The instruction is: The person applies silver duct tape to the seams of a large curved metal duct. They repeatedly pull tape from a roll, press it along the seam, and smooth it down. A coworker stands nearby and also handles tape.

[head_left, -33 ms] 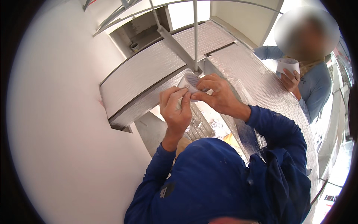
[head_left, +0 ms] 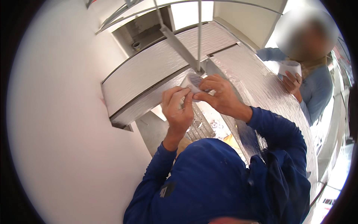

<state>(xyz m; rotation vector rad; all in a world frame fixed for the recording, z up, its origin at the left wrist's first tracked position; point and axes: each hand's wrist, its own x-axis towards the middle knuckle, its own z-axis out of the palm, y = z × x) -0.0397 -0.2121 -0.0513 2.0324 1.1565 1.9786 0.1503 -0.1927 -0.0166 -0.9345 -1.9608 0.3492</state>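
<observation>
Between my two hands, in front of the foil-covered ducts, is a roll of pale tape (head_left: 189,81) with its hollow core showing. My left hand (head_left: 177,110) pinches its near edge, thumb and fingertips together. The fingers of my right hand (head_left: 223,98) curl over the other side of the roll, and the thumb points toward the left fingertips. Fingers cover part of the roll, and whether a tape end has been lifted cannot be made out.
Foil-wrapped duct sections (head_left: 153,61) span ahead and to the right. A metal hanger bar (head_left: 181,46) and a thin rod (head_left: 199,33) come down just beyond my hands. A white wall (head_left: 67,123) stands left. At right, a co-worker (head_left: 315,86) holds another white tape roll (head_left: 290,68). Perforated metal planks (head_left: 201,127) lie below.
The whole scene has shifted slightly rightward in the picture. Both hands keep nearly the same hold on the tape roll.
</observation>
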